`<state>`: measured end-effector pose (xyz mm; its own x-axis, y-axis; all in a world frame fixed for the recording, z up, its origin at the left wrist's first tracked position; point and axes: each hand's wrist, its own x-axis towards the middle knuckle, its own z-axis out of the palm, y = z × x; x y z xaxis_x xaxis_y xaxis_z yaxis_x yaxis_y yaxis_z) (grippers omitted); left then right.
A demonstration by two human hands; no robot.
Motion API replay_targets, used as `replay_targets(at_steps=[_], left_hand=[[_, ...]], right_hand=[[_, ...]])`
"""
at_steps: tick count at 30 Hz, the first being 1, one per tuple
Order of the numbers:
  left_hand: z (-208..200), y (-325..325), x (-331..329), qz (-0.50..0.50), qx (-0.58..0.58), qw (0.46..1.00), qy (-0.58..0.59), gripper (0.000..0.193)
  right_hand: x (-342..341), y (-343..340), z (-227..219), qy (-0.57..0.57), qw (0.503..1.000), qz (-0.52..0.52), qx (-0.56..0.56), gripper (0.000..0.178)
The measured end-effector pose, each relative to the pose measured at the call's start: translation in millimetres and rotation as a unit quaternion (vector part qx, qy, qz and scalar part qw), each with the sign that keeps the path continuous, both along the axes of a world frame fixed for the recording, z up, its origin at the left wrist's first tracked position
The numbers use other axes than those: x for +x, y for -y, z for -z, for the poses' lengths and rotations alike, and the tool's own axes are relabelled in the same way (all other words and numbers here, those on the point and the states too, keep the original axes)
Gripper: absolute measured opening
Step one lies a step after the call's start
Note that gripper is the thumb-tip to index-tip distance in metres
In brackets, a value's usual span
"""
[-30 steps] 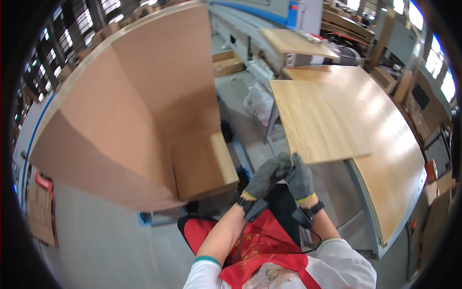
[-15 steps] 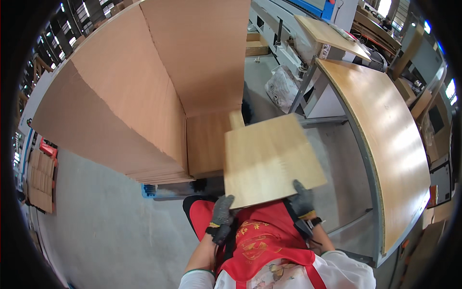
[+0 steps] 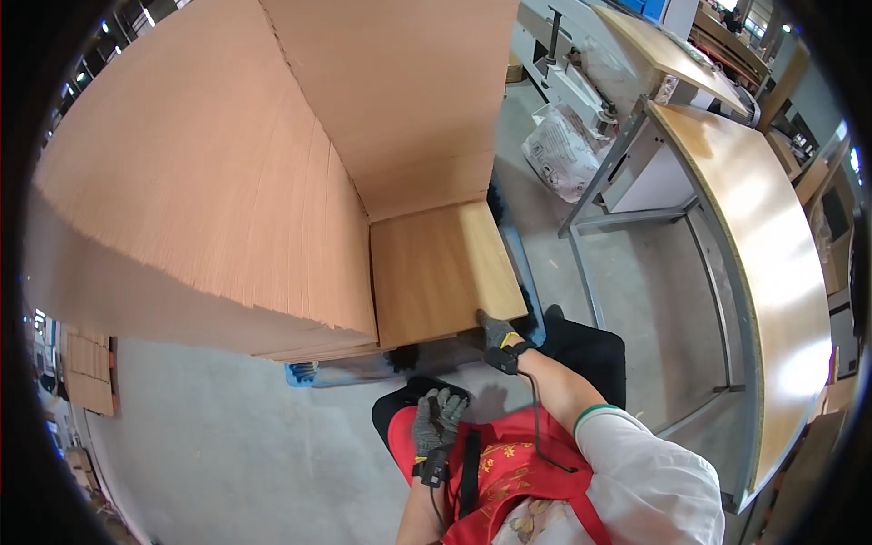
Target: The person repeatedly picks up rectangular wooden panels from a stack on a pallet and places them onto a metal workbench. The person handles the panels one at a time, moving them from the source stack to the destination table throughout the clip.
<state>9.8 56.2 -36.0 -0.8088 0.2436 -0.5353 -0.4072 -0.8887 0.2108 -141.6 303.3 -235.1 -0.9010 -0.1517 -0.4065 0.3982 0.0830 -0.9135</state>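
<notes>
One right hand (image 3: 498, 334) half-hidden under wooden board (image 3: 442, 271)

Wood-panel workshop / factory floor: tall stacks of thin boards (image 3: 209, 173) on a blue pallet (image 3: 313, 371), bare concrete floor (image 3: 227, 445), long wood-topped workbench (image 3: 772, 236) on metal frame, machinery (image 3: 572, 73) at back, w/ a gloved, red-aproned worker.

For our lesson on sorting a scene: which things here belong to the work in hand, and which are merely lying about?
In the work:
right hand on the wooden board
tall board stacks
blue pallet
left hand, empty

Lying about:
curved workbench
white plastic sack
small board pile
</notes>
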Motion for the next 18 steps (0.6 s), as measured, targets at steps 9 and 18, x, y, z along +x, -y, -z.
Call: replay_targets(at_steps=[9,18], left_hand=[[13.8,7.9,7.9,0.003,-0.077,0.995,0.067,0.029],[48.8,-19.1,-6.6,0.166,-0.327,0.924,-0.110,0.018]], right_hand=[[-15.8,32.7,-7.3,-0.144,0.932,-0.196,0.270,0.042],[55.9,4.7,-84.3,-0.313,0.755,-0.269,0.510,0.035]])
